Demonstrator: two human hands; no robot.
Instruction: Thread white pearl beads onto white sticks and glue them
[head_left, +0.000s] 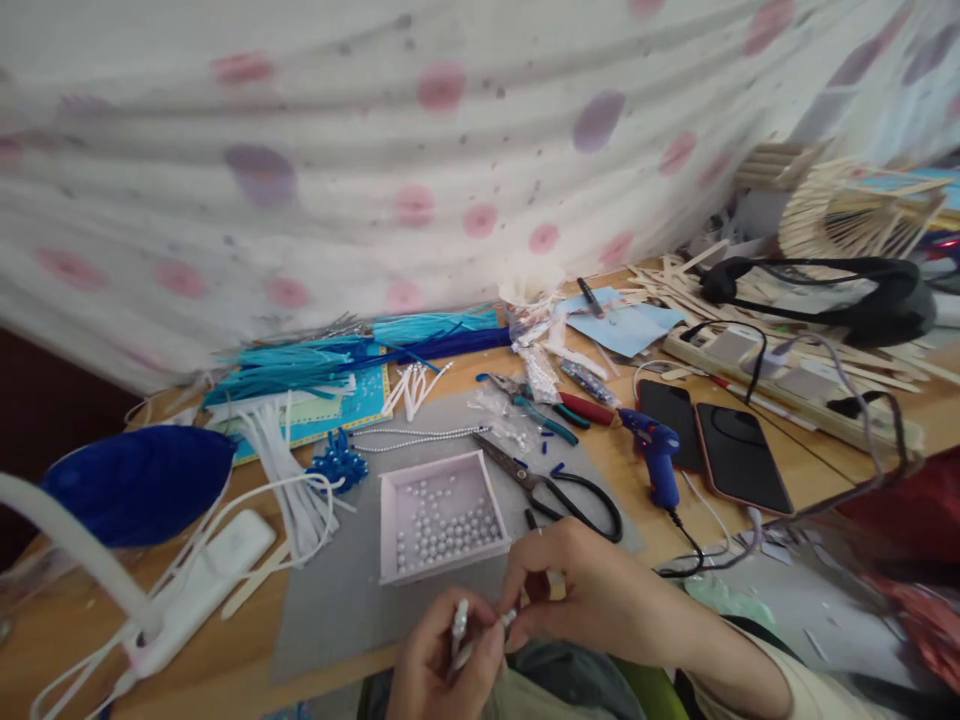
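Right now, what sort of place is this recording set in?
Probably a home craft table. A tray of pearl beads, a blue glue gun and scissors lie on it, and both hands, left hand and right hand, pinch small white pieces.

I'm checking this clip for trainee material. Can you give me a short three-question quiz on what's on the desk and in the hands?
1. True or false: the shallow tray in front of the hands holds small pale beads.
2. Which tool lies just right of the tray? A) scissors B) hammer C) ruler
3. Fill in: the blue glue gun lies on the table beside two dark ____.

Key
1. True.
2. A: the black-handled scissors.
3. Phones.

Note: the left hand and right hand meet over a small white piece, pinched between the fingers.
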